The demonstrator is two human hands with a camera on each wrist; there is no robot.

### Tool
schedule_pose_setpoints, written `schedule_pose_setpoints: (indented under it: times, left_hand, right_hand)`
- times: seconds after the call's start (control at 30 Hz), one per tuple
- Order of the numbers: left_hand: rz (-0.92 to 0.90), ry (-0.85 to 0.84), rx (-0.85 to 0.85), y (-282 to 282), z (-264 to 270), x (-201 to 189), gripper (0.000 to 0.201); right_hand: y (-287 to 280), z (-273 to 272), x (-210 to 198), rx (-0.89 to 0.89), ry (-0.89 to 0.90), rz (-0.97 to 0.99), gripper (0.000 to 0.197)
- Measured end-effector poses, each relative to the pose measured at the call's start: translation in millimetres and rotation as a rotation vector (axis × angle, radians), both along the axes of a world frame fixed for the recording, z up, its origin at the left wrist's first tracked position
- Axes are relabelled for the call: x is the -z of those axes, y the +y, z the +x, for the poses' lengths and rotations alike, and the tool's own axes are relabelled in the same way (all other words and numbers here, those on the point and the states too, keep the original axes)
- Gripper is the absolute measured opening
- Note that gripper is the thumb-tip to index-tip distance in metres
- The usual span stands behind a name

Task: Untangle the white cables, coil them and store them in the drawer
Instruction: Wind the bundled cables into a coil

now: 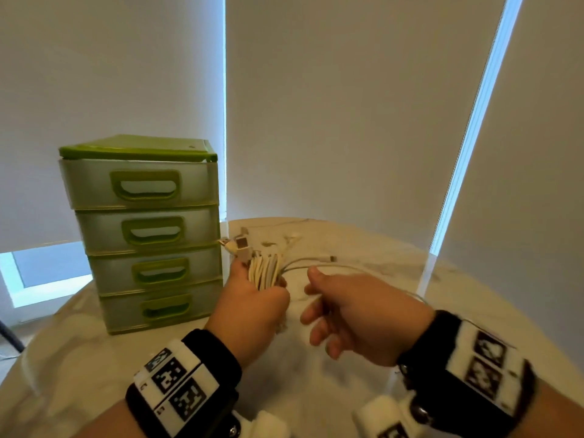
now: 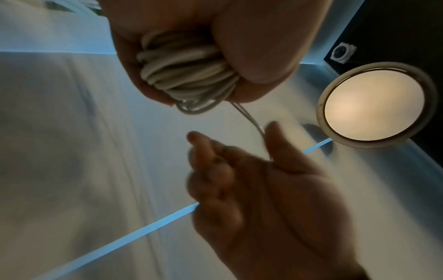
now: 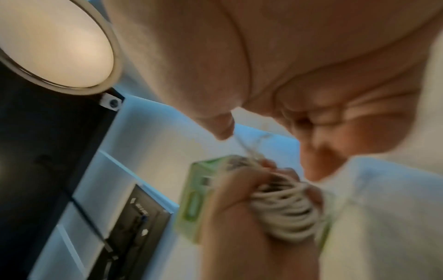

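My left hand (image 1: 252, 298) grips a coiled bundle of white cables (image 1: 264, 270) above the table, just right of the green drawer unit (image 1: 145, 232). Plugs (image 1: 241, 245) stick out of the top of the bundle. The coil (image 2: 187, 72) fills my left fist in the left wrist view. Thin loose strands (image 1: 303, 263) run from it to the right, and one passes behind the thumb of my right hand (image 1: 347, 311) and over its back toward the wrist. That hand hovers beside the bundle, thumb up and fingers loosely curled, pinching nothing that I can see. All the drawers are pushed in.
The round marble table (image 1: 363, 248) carries the drawer unit at its left rear. A cable end with a connector (image 1: 331, 258) sticks out to the right over the tabletop behind my hands. White roller blinds hang behind the table. A round ceiling lamp (image 2: 366, 104) shows in the wrist views.
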State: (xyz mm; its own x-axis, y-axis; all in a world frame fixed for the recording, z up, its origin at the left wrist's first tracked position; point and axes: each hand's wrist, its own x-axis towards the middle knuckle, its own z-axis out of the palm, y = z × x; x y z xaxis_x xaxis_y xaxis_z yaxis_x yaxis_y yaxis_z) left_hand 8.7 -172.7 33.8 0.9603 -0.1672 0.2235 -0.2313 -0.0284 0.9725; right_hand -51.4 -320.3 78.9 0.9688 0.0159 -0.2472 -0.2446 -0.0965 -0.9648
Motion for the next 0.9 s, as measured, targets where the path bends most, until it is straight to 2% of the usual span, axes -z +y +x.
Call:
schedule_pose_setpoints:
  times: [0.1,0.17,0.27,0.37,0.43,0.5,0.6,0.7,0.9]
  left_hand:
    - [0.011,0.016,0.129,-4.6,-3.5,3.7,0.036]
    - [0.009,0.049,0.195,-6.0,-2.7,4.7,0.043]
    - [-0.022,0.1,0.289,-2.5,-2.1,2.3,0.049]
    - [0.035,0.138,0.397,-0.4,-2.1,1.0,0.051]
    - [0.067,0.153,0.454,-0.1,-3.5,-0.2,0.049]
    - [0.123,0.162,0.47,-0.7,-5.9,-2.3,0.049]
    - [0.167,0.206,0.424,-3.8,-8.1,-1.5,0.049]
    - [0.179,0.232,0.366,-5.6,-7.2,2.9,0.051]
    - [0.061,0.382,0.445,-4.3,-9.5,2.6,0.057]
  right_hand:
    - [-6.6,22.8,1.8,-0.008,-0.074,0.229,0.029]
    - [-9.4,30.5,1.6,-0.02,-0.084,0.415,0.026]
    - [-16.7,32.4,11.3,-0.055,-0.12,0.602,0.038]
    - [-30.1,30.1,20.8,-0.163,-0.112,0.748,0.065]
    - [-36.9,28.4,21.6,-0.19,-0.096,0.787,0.068]
    - [-35.3,24.7,18.4,-0.15,-0.083,0.711,0.051]
    - [-27.8,24.2,18.5,0.005,-0.145,0.472,0.027]
    - [-22.6,26.1,22.5,0.109,-0.254,0.272,0.021]
    - [-24.7,18.0,18.0,0.077,-0.468,-0.2,0.019]
